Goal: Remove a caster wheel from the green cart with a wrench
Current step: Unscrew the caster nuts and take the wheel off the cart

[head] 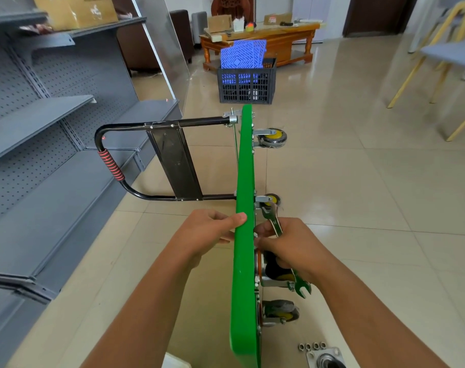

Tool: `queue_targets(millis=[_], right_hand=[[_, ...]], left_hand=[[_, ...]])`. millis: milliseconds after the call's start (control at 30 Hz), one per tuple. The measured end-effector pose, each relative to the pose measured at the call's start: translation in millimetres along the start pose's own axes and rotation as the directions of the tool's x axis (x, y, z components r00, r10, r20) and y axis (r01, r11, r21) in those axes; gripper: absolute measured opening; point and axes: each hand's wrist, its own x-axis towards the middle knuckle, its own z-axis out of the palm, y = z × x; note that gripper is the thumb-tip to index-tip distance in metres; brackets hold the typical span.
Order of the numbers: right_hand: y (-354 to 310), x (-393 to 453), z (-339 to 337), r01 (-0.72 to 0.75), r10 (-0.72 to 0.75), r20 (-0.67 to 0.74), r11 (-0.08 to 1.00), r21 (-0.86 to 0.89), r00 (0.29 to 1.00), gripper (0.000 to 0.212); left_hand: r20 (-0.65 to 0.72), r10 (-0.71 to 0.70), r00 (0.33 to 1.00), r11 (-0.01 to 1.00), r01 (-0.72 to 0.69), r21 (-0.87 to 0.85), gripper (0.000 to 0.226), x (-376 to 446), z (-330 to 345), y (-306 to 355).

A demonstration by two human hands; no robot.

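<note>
Grey shelving fills the left side, beside a tiled floor on which the green cart stands tipped on its edge, black handle pointing toward the shelves and wheels facing right. The left hand clasps the deck's upper edge, thumb over the rim. The right hand grips a wrench against the underside, between two caster wheels. A detached caster plate lies on the floor at lower right, with four loose nuts just beside it.
</note>
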Motion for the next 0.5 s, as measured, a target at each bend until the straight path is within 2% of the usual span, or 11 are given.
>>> queue_targets(millis=[67, 233, 300, 400, 500], right_hand=[[-0.2, 0.0, 1.0, 0.022, -0.022, -0.012, 1.0, -0.022, 1.0, 0.005], [1.2, 0.0, 3.3, -0.002, 0.001, -0.02, 0.999, -0.036, 1.0, 0.027], [0.9, -0.3, 2.8, -0.012, 0.011, -0.014, 0.999, -0.037, 1.0, 0.024], [-0.4, -1.4, 0.6, 0.003, -0.003, -0.035, 1.0, 0.007, 0.999, 0.009], [-1.8, -2.9, 1.0, 0.014, -0.015, -0.033, 1.0, -0.019, 0.999, 0.008]], left_hand=[[-0.004, -0.004, 1.0, 1.0, 0.004, -0.002, 0.043, -0.2, 0.1, 0.0], [-0.001, -0.001, 1.0, 1.0, 0.001, -0.014, 0.042, 1.6, -0.4, -0.7], [0.008, -0.001, 1.0, 1.0, 0.001, -0.016, 0.041, 2.4, -0.6, -1.0], [0.007, 0.014, 1.0, 1.0, -0.013, -0.024, 0.042, 4.3, -1.1, -2.8], [-0.001, 0.004, 1.0, 1.0, -0.004, -0.029, 0.042, 3.6, -0.2, -3.3]])
